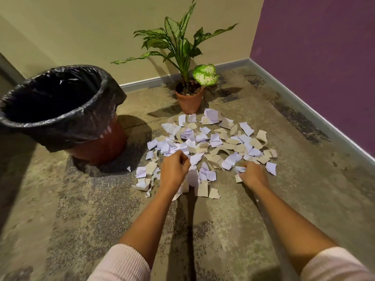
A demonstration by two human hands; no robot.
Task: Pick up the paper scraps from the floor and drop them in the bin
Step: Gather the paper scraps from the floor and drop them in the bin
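Left hand: the left hand [175,167] is down on the near-left part of the scrap pile, fingers curled in and clenched around white scraps, knuckles facing the camera
Right hand: the right hand [252,175] rests on the near-right edge of the pile, fingers bent and pinching a few white pieces that poke out at its fingertips
Sleeves: pale pink sleeves [123,264] pushed up on both forearms, which reach forward from the bottom edge of the view
Paper scraps: the paper scraps [213,142] lie in a wide loose heap on the floor, white and beige torn pieces overlapping, stretching from just in front of the plant pot back to the hands; one tiny piece sits apart to the left of the heap
Bin: the bin [97,145] stands to the left of the pile, reddish brown, lined with a black bag [60,110] folded over its rim; its inside looks dark and nothing can be made out in it
Plant: a green leafy plant [178,43] in a terracotta pot [189,101] stands at the far edge of the heap, near the wall
Floor: mottled, worn concrete floor [101,199]
Walls: beige wall [81,27] behind, purple wall [324,57] at right
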